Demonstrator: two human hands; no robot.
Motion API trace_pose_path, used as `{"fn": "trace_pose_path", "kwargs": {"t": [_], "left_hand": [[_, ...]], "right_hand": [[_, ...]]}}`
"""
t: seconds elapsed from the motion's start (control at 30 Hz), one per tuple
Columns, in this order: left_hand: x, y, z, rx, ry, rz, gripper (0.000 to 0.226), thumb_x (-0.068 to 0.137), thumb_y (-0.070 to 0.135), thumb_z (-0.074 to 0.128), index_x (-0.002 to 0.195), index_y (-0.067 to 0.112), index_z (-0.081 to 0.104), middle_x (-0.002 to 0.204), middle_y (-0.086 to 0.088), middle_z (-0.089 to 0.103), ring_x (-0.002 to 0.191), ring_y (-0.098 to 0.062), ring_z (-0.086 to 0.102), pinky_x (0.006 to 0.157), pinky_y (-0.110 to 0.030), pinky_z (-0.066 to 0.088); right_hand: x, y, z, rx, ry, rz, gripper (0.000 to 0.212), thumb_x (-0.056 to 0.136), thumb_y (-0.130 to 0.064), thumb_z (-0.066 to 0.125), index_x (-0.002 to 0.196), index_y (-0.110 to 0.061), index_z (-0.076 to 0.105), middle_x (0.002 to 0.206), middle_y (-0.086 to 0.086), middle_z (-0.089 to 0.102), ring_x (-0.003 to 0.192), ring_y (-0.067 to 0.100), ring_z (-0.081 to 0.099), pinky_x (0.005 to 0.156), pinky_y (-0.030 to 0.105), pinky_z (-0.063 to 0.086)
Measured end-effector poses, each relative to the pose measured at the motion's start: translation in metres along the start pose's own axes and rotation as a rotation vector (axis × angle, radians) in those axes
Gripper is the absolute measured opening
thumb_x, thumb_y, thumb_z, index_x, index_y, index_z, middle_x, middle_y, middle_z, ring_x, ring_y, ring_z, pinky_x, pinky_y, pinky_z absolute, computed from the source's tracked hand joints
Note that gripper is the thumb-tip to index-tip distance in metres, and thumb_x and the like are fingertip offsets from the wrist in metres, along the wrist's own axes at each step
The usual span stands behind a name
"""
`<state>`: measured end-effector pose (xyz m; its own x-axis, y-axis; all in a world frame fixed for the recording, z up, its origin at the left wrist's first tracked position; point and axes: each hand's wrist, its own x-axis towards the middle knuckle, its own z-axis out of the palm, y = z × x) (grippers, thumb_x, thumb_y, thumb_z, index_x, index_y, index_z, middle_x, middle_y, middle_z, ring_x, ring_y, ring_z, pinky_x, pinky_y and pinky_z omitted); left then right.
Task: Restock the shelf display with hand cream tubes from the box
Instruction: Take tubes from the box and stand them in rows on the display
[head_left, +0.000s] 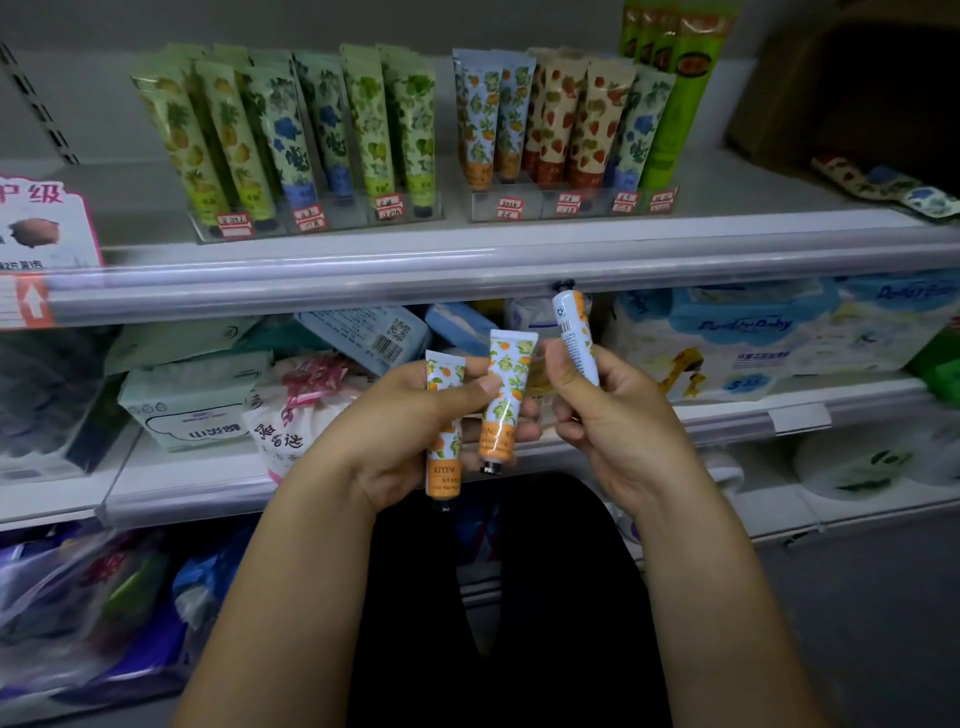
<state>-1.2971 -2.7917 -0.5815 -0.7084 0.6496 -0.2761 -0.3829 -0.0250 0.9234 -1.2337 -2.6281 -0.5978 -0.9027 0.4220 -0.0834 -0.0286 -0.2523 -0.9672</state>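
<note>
My left hand grips two orange-patterned hand cream tubes, caps pointing down, in front of the lower shelf. My right hand holds a third tube with its black cap up, just under the upper shelf's rail. On that upper shelf stand two clear display racks: the left rack with green and blue tubes, the right rack with orange, strawberry and blue tubes. A cardboard box sits at the far right of the upper shelf.
Loose tubes lie on the upper shelf near the box. The lower shelf holds tissue packs, a pink bag and baby wipes packs. Bagged goods fill the bottom left. A pink sign stands at the left edge.
</note>
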Motion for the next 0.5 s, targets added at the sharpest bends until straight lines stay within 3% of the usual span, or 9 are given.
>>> {"fn": "trace_pose_path", "kwargs": {"t": [0.07, 0.13, 0.2, 0.27, 0.4, 0.5], "left_hand": [[0.0, 0.003, 0.0, -0.07, 0.019, 0.002, 0.027, 0.102, 0.012, 0.056, 0.125, -0.001, 0.06, 0.113, -0.025, 0.074, 0.103, -0.037, 0.074, 0.08, -0.051, 0.063], [0.002, 0.005, 0.002, -0.133, 0.045, 0.001, 0.023, 0.099, 0.015, 0.058, 0.118, 0.002, 0.063, 0.11, -0.023, 0.075, 0.101, -0.036, 0.075, 0.088, -0.057, 0.06], [0.004, 0.005, 0.006, -0.175, 0.066, 0.008, 0.024, 0.092, 0.017, 0.065, 0.11, 0.001, 0.066, 0.097, -0.016, 0.075, 0.089, -0.028, 0.076, 0.085, -0.056, 0.061], [0.005, 0.006, 0.009, -0.203, 0.074, 0.023, 0.026, 0.084, 0.015, 0.069, 0.106, 0.002, 0.067, 0.083, -0.012, 0.071, 0.075, -0.022, 0.074, 0.07, -0.046, 0.063], [0.006, 0.009, 0.008, -0.199, 0.104, 0.077, 0.013, 0.09, 0.016, 0.066, 0.098, 0.006, 0.067, 0.08, -0.01, 0.069, 0.066, -0.018, 0.071, 0.057, -0.033, 0.061], [0.008, 0.013, 0.004, -0.205, 0.173, 0.146, 0.019, 0.092, 0.023, 0.068, 0.095, 0.004, 0.069, 0.085, -0.01, 0.072, 0.071, -0.018, 0.072, 0.056, -0.031, 0.058]], "right_hand": [[0.0, -0.002, -0.003, -0.017, 0.02, -0.043, 0.051, 0.077, -0.051, 0.071, 0.103, -0.008, 0.069, 0.063, -0.005, 0.042, 0.051, 0.006, 0.033, 0.043, 0.018, 0.031], [0.0, -0.004, -0.004, 0.002, 0.013, -0.047, 0.061, 0.079, -0.058, 0.062, 0.107, -0.004, 0.067, 0.069, -0.001, 0.045, 0.051, 0.007, 0.03, 0.042, 0.018, 0.026], [-0.001, -0.007, -0.005, 0.043, -0.011, -0.01, 0.057, 0.088, -0.055, 0.054, 0.105, -0.002, 0.065, 0.072, -0.001, 0.051, 0.049, 0.007, 0.032, 0.043, 0.019, 0.023], [-0.002, -0.01, -0.006, 0.075, -0.059, 0.011, 0.043, 0.096, -0.046, 0.053, 0.103, -0.005, 0.066, 0.074, 0.001, 0.054, 0.051, 0.009, 0.034, 0.046, 0.021, 0.021], [-0.004, -0.014, -0.007, 0.003, -0.1, 0.002, 0.019, 0.096, -0.029, 0.061, 0.105, -0.018, 0.073, 0.079, -0.007, 0.067, 0.064, 0.007, 0.055, 0.059, 0.023, 0.038], [-0.005, -0.02, -0.007, -0.053, -0.061, -0.056, 0.033, 0.079, -0.033, 0.075, 0.109, -0.02, 0.072, 0.096, -0.005, 0.077, 0.08, 0.004, 0.067, 0.066, 0.019, 0.048]]}}
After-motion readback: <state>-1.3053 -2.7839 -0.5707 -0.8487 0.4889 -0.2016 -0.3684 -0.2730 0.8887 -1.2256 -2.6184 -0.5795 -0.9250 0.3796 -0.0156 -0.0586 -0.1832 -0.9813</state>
